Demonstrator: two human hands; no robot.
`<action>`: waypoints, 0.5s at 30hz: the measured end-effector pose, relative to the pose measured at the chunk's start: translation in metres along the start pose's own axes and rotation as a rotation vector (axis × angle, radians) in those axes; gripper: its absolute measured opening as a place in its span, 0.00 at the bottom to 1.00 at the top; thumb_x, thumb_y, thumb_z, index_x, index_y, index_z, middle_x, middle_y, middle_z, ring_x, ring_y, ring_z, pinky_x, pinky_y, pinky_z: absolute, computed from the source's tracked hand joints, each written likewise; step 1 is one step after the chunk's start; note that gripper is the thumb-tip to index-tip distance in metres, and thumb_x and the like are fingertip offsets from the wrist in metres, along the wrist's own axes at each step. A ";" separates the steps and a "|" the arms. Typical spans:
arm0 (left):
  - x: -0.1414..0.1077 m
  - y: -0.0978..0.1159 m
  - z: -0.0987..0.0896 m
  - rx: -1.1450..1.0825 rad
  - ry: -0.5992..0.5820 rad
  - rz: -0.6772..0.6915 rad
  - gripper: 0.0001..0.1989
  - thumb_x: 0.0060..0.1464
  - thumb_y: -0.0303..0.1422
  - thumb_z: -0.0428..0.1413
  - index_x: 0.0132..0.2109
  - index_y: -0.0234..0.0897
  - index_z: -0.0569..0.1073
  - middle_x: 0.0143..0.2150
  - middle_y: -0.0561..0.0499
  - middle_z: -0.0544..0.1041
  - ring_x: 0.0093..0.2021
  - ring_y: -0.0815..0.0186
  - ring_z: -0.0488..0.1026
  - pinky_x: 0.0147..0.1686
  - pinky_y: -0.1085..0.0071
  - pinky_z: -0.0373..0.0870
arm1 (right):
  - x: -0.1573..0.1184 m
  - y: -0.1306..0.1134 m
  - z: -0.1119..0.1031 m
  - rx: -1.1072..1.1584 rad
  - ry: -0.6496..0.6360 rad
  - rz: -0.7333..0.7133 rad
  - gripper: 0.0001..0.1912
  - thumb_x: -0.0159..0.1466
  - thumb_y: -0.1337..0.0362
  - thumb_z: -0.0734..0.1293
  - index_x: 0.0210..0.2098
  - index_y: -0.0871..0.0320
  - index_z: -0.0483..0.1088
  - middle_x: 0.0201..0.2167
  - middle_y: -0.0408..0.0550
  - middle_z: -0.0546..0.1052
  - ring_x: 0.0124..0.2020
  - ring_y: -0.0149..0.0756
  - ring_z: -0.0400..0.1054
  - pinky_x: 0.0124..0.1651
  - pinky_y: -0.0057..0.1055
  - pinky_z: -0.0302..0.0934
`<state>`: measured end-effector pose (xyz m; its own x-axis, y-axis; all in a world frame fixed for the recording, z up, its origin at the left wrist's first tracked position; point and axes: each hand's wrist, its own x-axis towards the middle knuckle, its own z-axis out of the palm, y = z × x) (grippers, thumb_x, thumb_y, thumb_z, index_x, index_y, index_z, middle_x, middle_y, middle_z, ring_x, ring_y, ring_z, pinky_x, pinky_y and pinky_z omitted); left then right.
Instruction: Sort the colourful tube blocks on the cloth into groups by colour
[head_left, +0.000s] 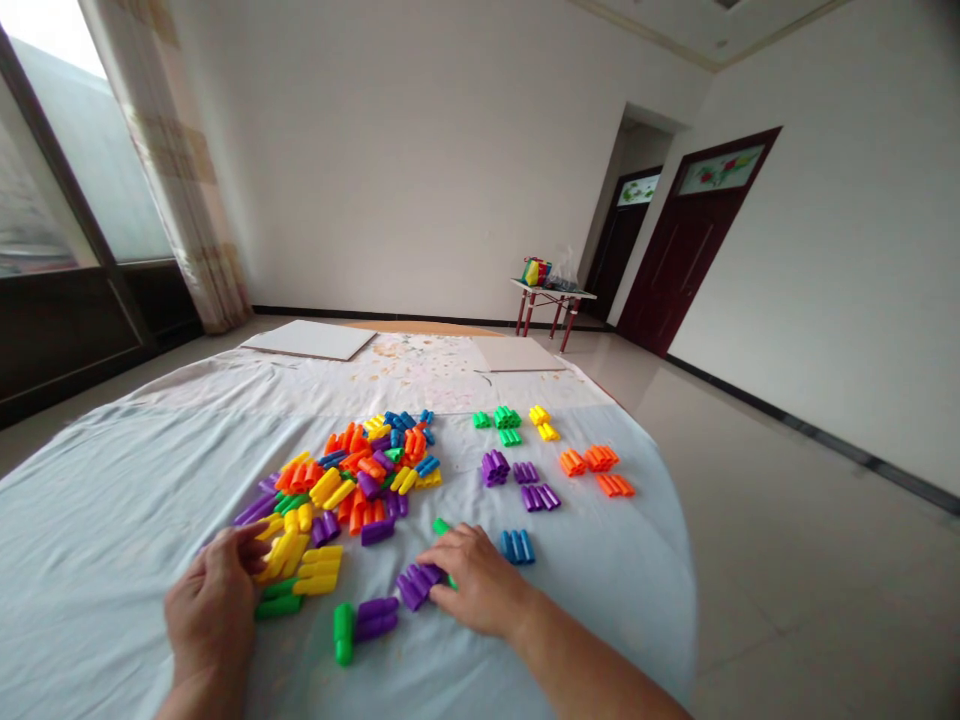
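My right hand (484,590) has its thumb and fingers closed around the right end of a purple bullet-shaped plastic block (414,587), low over the tablecloth. Partly behind those fingers shows a green block (441,525). At the left edge of a mixed pile, my left hand (214,595) has its fingers curled at a yellow block (271,525); part of the grip is hidden. More yellow blocks (319,570) and green blocks (279,600) lie beside it. Between my hands rest a green upright-pointing block (343,633) and a purple pair (376,620).
Orange blocks (356,440) and other colours form the pile. Sorted groups lie to the right: green (507,417), yellow (540,415), purple (495,468), orange (601,458) and blue (517,547). Two boards, one white (311,340), lie at the far side of the round table.
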<state>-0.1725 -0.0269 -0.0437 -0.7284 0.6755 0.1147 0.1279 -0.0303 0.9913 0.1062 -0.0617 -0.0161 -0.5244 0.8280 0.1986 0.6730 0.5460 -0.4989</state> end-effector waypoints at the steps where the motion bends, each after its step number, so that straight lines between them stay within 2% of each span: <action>1: 0.000 0.001 0.000 -0.014 0.005 -0.030 0.20 0.49 0.46 0.49 0.35 0.35 0.76 0.26 0.52 0.72 0.24 0.68 0.66 0.19 0.74 0.63 | -0.001 -0.001 -0.003 0.022 0.029 -0.003 0.17 0.57 0.70 0.69 0.46 0.52 0.74 0.42 0.47 0.78 0.47 0.41 0.68 0.54 0.34 0.58; 3: -0.002 0.004 0.000 -0.066 0.008 -0.114 0.18 0.47 0.44 0.51 0.35 0.35 0.77 0.26 0.52 0.72 0.25 0.68 0.66 0.20 0.74 0.63 | -0.003 0.000 -0.013 0.070 0.117 0.003 0.17 0.56 0.70 0.70 0.45 0.51 0.75 0.41 0.46 0.79 0.46 0.40 0.69 0.53 0.33 0.58; 5: -0.003 0.006 0.000 -0.077 0.017 -0.123 0.17 0.46 0.42 0.52 0.35 0.35 0.77 0.26 0.52 0.72 0.25 0.68 0.66 0.21 0.74 0.64 | -0.006 0.010 -0.029 0.100 0.255 0.036 0.16 0.57 0.69 0.69 0.45 0.52 0.74 0.41 0.46 0.78 0.45 0.40 0.69 0.52 0.34 0.60; 8: -0.004 0.008 0.000 -0.085 0.015 -0.120 0.17 0.47 0.42 0.51 0.35 0.35 0.77 0.26 0.52 0.72 0.25 0.68 0.66 0.21 0.75 0.63 | -0.010 0.046 -0.054 0.065 0.496 0.160 0.16 0.58 0.69 0.67 0.46 0.57 0.73 0.41 0.50 0.77 0.44 0.40 0.69 0.50 0.37 0.62; 10: -0.003 0.008 0.000 -0.071 0.008 -0.118 0.17 0.47 0.43 0.51 0.35 0.35 0.77 0.26 0.52 0.72 0.25 0.68 0.66 0.21 0.75 0.62 | -0.012 0.079 -0.067 0.005 0.601 0.277 0.16 0.59 0.68 0.66 0.47 0.60 0.73 0.41 0.53 0.77 0.42 0.40 0.70 0.48 0.38 0.64; 13: -0.001 0.005 0.000 -0.044 0.005 -0.116 0.17 0.47 0.44 0.51 0.35 0.36 0.77 0.26 0.52 0.72 0.26 0.67 0.65 0.20 0.75 0.61 | -0.013 0.123 -0.075 -0.093 0.616 0.430 0.16 0.58 0.68 0.66 0.45 0.60 0.73 0.40 0.53 0.78 0.38 0.40 0.71 0.46 0.39 0.65; 15: 0.001 0.002 0.000 -0.032 0.000 -0.121 0.18 0.48 0.45 0.51 0.35 0.37 0.77 0.26 0.53 0.72 0.26 0.67 0.66 0.20 0.74 0.61 | -0.013 0.141 -0.074 -0.143 0.579 0.479 0.15 0.57 0.68 0.66 0.45 0.60 0.74 0.39 0.52 0.78 0.38 0.40 0.71 0.46 0.39 0.65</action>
<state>-0.1725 -0.0265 -0.0415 -0.7371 0.6758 -0.0058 0.0177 0.0278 0.9995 0.2461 0.0141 -0.0261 0.1726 0.8920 0.4178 0.8395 0.0886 -0.5361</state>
